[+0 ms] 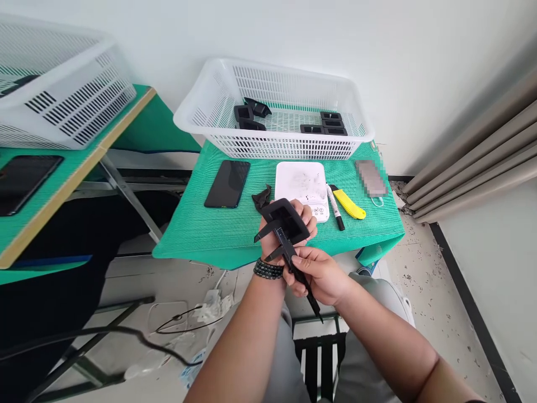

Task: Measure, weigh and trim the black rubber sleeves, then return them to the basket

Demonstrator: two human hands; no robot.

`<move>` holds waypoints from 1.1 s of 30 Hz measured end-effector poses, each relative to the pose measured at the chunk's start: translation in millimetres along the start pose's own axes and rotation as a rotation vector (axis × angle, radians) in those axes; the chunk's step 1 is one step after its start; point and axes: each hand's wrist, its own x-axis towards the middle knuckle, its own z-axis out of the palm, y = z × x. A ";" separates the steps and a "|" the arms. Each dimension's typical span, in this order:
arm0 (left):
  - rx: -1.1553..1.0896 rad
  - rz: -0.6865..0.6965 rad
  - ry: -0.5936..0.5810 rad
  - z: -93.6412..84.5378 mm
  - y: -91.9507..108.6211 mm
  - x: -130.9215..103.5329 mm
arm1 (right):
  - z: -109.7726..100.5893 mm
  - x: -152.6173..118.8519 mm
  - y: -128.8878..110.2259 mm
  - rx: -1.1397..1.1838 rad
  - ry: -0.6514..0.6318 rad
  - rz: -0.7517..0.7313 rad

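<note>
We're keeping the L hand (pixel 268 243) curled round a black frame (pixel 285 214), fingers wrapping its far side, & we're holding it up above the worktop (pixel 184 235), nr the middle of its front edge. Our R hand (pixel 319 274) is gripping a black caliper (pixel 286 242) btwn thumb & fingers; its head is overlapping the frame, long jaws standing apart & pointing twd our L side. Can't tell exactly where it's touching. We're wearing a beaded bracelet (pixel 268 271) on the L wrist.

Along the worktop's back edge a white basket (pixel 285 146) is standing, w/ 3 black pieces (pixel 243 113) lying L & 4 more grouped nr its front R corner. A dark phone (pixel 227 183) is lying twd the L edge, then a crumpled black scrap (pixel 262 197). A white scale (pixel 300 179) is sitting abt mid, a marker (pixel 335 207) lying just beside it, then a yellow cutter (pixel 350 204). Nr the back R corner a pixelated flat item (pixel 371 178) is lying.
</note>
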 end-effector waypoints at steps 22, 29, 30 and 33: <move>0.071 0.031 0.066 4.8 -6.9 -6.6 | -5.5 -1.9 9.7 -0.006 0.028 0.111; 0.110 0.016 0.025 7.0 -4.9 -8.5 | -6.6 -4.1 7.9 0.018 0.022 0.116; 0.111 0.008 0.027 7.9 -5.1 -8.7 | -6.5 -4.0 8.2 0.003 0.033 0.113; 0.128 0.008 0.055 9.8 -6.3 -9.4 | -5.5 -3.5 10.2 -0.056 0.070 0.090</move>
